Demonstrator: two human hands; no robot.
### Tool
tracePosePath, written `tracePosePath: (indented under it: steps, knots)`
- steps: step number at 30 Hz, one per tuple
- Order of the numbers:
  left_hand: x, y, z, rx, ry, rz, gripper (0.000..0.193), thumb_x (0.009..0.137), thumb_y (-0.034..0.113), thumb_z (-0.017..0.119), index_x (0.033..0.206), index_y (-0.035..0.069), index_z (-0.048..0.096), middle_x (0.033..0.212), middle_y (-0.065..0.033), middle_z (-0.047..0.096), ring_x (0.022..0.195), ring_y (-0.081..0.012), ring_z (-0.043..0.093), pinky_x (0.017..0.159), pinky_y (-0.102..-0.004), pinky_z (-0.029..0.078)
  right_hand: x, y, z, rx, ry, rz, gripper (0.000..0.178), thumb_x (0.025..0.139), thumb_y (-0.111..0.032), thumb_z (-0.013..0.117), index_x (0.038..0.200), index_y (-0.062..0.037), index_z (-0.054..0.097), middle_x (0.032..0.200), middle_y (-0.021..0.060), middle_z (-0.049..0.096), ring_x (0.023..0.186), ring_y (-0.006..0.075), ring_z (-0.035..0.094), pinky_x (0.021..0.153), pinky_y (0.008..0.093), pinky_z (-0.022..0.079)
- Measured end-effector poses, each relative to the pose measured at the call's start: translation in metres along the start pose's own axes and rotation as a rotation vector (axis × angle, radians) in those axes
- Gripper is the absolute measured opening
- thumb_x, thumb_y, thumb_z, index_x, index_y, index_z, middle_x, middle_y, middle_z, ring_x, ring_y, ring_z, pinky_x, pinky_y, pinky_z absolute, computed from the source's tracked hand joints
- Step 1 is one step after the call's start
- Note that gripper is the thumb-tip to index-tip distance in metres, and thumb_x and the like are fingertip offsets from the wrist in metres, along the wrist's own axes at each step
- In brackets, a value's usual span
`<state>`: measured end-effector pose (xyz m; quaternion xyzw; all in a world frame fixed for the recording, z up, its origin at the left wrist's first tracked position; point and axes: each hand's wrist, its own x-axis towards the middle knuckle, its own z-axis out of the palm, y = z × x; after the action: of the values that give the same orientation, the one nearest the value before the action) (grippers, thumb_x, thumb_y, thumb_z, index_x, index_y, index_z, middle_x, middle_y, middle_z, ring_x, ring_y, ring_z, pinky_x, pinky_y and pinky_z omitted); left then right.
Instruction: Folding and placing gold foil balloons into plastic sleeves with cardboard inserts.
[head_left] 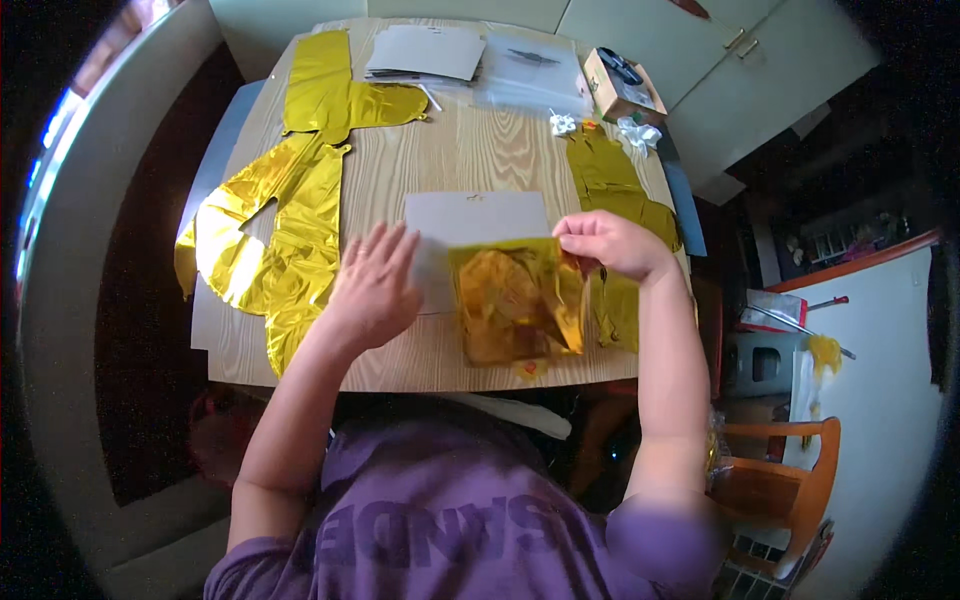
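My right hand (612,244) pinches the upper right corner of a folded gold foil balloon (500,300), shiny and partly see-through, near the table's front edge. The foil overlaps the lower part of a white card (470,212) with a small hanging hole at its top. At the card's left edge, my left hand (376,288) is open, fingers stretched out and spread, holding nothing. Whether its fingertips touch the card I cannot tell. Flat gold foil balloons (310,215) lie to the left of that hand, and more folded gold foil (612,180) lies beyond my right hand.
On the wooden table (470,145), a stack of white cards (425,52) lies at the back beside clear plastic bags (530,75). A cardboard box (622,88) with a black item stands at the back right, near crumpled white bits (562,124). A wooden chair (800,480) stands right.
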<state>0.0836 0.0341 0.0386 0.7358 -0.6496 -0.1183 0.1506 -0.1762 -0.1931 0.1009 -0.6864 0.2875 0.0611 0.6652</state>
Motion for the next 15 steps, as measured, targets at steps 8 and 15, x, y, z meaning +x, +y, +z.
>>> tracePosePath:
  steps: [8, 15]
  knots:
    - [-0.011, 0.006, 0.022, -0.009, -0.053, 0.137, 0.073, 0.081, 0.027, 0.062, 0.150, 0.014, 0.042, 0.158, -0.0163, 0.034, 0.149, -0.0365, 0.025, 0.122, -0.0549, 0.018, 0.018, -0.012, -0.015, 0.070, -0.029, -0.105, 0.018, 0.103, -0.021, 0.054, 0.100, -0.0054, 0.063, 0.080, -0.0033, 0.062, 0.069, 0.0052, 0.056, 0.063, 0.0210, 0.045]
    - [-0.047, 0.010, 0.013, -0.145, 0.002, 0.213, 0.065, 0.077, 0.017, 0.066, 0.139, 0.006, 0.050, 0.147, -0.0169, 0.046, 0.142, -0.0368, 0.036, 0.119, -0.0519, 0.026, 0.058, 0.030, -0.001, -0.314, 0.130, 0.273, 0.019, 0.103, -0.019, 0.052, 0.097, -0.0068, 0.064, 0.077, -0.0021, 0.067, 0.058, 0.0078, 0.058, 0.056, 0.0246, 0.049]
